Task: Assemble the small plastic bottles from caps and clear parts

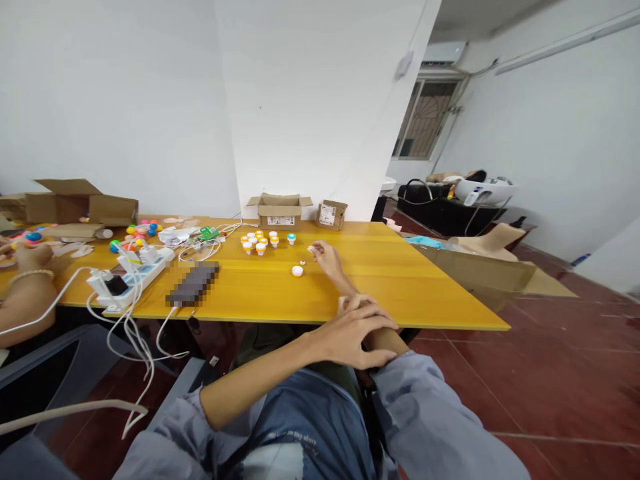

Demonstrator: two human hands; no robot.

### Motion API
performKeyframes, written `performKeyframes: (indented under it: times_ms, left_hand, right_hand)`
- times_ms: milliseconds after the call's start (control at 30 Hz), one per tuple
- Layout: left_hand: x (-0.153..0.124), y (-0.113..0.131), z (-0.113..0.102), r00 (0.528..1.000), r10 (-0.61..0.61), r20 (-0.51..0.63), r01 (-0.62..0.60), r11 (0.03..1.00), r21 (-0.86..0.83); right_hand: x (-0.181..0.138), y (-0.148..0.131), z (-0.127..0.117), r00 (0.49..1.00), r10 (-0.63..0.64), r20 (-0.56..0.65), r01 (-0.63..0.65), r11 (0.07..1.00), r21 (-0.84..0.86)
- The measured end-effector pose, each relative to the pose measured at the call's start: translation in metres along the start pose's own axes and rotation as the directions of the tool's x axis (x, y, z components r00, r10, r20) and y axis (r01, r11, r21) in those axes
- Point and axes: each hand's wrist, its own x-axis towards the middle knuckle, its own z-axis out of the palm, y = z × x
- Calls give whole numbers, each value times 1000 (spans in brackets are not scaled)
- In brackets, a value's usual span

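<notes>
My right hand point(324, 256) reaches out over the yellow table point(400, 287) and pinches a small white piece between its fingertips. A white and orange cap point(297, 271) lies just left of it, apart from the fingers. My left hand point(353, 331) lies wrapped over my right forearm near the table's front edge, its fingers curled around the arm. A cluster of several small white and orange cups point(260, 241) stands farther left, with one blue-topped cup point(291, 238) beside it.
Two open cardboard boxes point(280, 211) point(331, 215) stand at the table's back. A white power strip point(134, 273) with tangled cables and a dark blurred device point(193, 284) sit left. Another person's forearm point(25, 293) rests at the far left near coloured balls point(143, 230). A cardboard sheet point(480, 267) leans right.
</notes>
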Motion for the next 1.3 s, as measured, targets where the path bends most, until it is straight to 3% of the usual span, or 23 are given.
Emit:
performKeyframes:
  times_ms: [200, 467, 567, 700, 833, 933, 1000, 1300]
  left_hand:
    - [5, -10, -4, 999, -25, 32, 25, 1000, 3]
    - [12, -47, -23, 986, -88, -142, 104, 989, 102]
    - [11, -69, -41, 947, -176, -267, 211, 971, 109]
    - [13, -106, -70, 861, -323, -392, 400, 907, 132]
    - [18, -144, -92, 820, -445, -360, 520, 843, 141]
    - [22, -166, -99, 816, -537, -216, 555, 831, 31]
    - [23, -177, -101, 826, -542, -156, 544, 838, -33]
    - [25, -198, -96, 835, -528, -155, 521, 849, -85]
  right_hand:
    - [1, 3, -2, 1000, -11, 17, 11, 1000, 1]
    - [1, 1, 2, 999, 3, 35, -2, 1000, -18]
    - [2, 1, 1, 1000, 23, 14, -22, 999, -30]
    - [2, 3, 3, 1000, 19, -20, -19, 1000, 7]
    - [-2, 5, 9, 995, 78, -55, -74, 995, 68]
    - [-5, 6, 12, 994, 98, -57, -92, 991, 95]
    - [-6, 6, 11, 993, 98, -59, -91, 990, 105]
    - [-12, 0, 10, 994, 83, -75, -74, 990, 119]
